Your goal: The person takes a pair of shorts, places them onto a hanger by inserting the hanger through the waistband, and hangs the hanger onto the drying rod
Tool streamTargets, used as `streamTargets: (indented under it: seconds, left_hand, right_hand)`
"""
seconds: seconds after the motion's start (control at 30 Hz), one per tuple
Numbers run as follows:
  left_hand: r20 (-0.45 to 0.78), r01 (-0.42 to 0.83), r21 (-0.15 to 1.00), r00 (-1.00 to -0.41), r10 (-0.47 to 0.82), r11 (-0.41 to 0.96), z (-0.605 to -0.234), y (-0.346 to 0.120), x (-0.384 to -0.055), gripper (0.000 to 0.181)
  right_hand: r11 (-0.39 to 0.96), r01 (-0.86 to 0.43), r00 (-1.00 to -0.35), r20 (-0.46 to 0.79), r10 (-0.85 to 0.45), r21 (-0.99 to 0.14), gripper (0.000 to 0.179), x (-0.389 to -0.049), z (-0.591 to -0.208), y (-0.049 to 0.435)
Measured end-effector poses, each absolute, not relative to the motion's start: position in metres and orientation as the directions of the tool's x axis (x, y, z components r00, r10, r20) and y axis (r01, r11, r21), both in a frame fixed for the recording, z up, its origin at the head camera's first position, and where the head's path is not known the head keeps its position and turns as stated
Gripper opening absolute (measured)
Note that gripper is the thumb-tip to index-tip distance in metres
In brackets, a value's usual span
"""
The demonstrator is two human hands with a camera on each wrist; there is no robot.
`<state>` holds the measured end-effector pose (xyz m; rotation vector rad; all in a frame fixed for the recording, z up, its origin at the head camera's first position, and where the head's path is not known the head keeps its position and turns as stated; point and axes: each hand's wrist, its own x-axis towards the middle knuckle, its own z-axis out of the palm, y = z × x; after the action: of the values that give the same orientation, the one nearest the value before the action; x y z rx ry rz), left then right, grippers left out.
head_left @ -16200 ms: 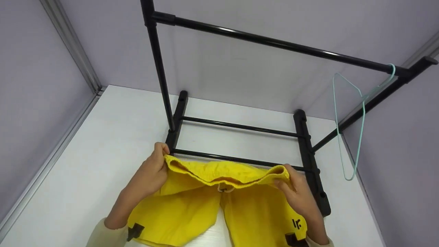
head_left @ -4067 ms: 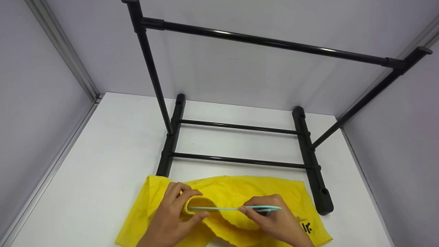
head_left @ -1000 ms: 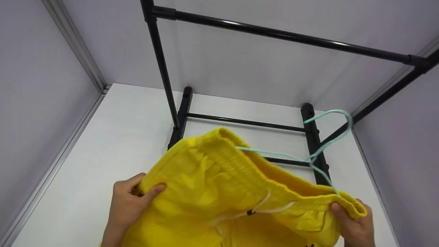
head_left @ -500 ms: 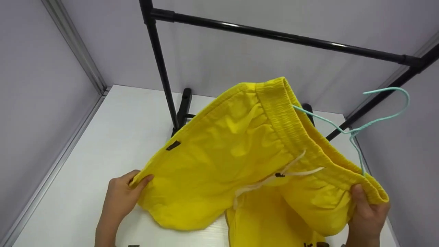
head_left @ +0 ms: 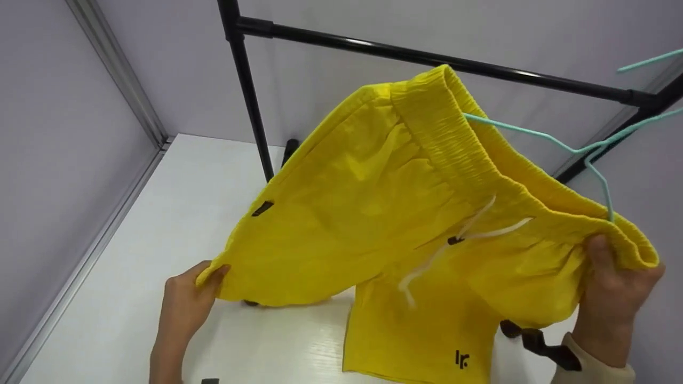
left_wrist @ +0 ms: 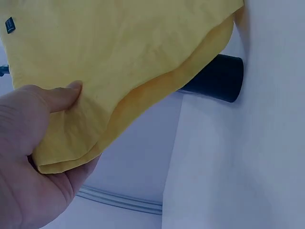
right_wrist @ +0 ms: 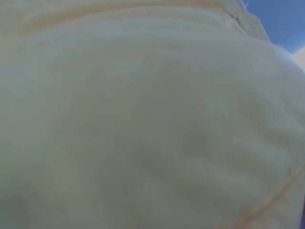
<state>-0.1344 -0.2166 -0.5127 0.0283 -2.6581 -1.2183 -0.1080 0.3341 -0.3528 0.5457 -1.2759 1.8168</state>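
Yellow shorts [head_left: 373,202] with a white drawstring are spread and tilted between my two hands in the head view. My left hand [head_left: 189,301] pinches the hem of one leg; the left wrist view shows the thumb on top of the yellow cloth [left_wrist: 119,47]. My right hand [head_left: 619,282] grips the waistband at its other end, thumb on the front. A mint-green wire hanger [head_left: 592,149] sits inside the waistband, its hook partly out of frame at the upper right. Pale, blurred cloth [right_wrist: 152,114] fills the right wrist view and hides the right fingers.
A black rack stands behind the shorts, its top bar [head_left: 341,42] running across above them and its left post [head_left: 248,101] beside them. Grey walls close in the sides, and a white surface [head_left: 133,266] lies below.
The shorts and hanger, lying low four seconds ago, are now held up. Over the last second they rose toward the top bar and right. My left hand slid down to the leg hem.
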Motion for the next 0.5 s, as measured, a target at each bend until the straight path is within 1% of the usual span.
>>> streamTargets:
  seconds: [0.07,0.13,0.2,0.3,0.37,0.43,0.5]
  left_hand:
    - [0.158,0.045,0.732,-0.982,-0.104,0.679,-0.513,-0.216,-0.134,0.024]
    - [0.090,-0.001,0.717,-0.992,-0.094,0.697,-0.513,-0.216,-0.134,0.028]
    - [0.010,-0.046,0.713,-0.997,-0.076,0.700,-0.511,-0.214,-0.134,0.038]
    - [-0.025,-0.038,0.729,-0.999,-0.029,0.683,-0.504,-0.207,-0.134,0.059]
    - [0.019,0.013,0.736,-1.000,-0.001,0.677,-0.495,-0.199,-0.132,0.074]
    - [0.126,0.111,0.725,-0.992,0.027,0.679,-0.483,-0.189,-0.130,0.079]
    - [0.255,0.226,0.692,-0.965,0.061,0.686,-0.468,-0.180,-0.131,0.084]
  right_hand:
    - [-0.157,-0.830,-0.556,0.782,0.281,-0.535,0.032,-0.112,-0.342,0.336]
    - [-0.163,-0.829,-0.559,0.806,0.195,-0.535,0.033,-0.117,-0.337,0.336]
    - [-0.144,-0.820,-0.570,0.811,0.130,-0.553,0.031,-0.120,-0.339,0.337]
    - [-0.082,-0.819,-0.573,0.818,0.053,-0.568,0.026,-0.124,-0.353,0.334]
    - [-0.036,-0.826,-0.563,0.826,-0.013,-0.563,0.023,-0.126,-0.366,0.333]
    - [0.014,-0.827,-0.560,0.823,-0.095,-0.562,0.023,-0.128,-0.378,0.331]
    - [0.101,-0.819,-0.574,0.802,-0.165,-0.565,0.021,-0.129,-0.390,0.330]
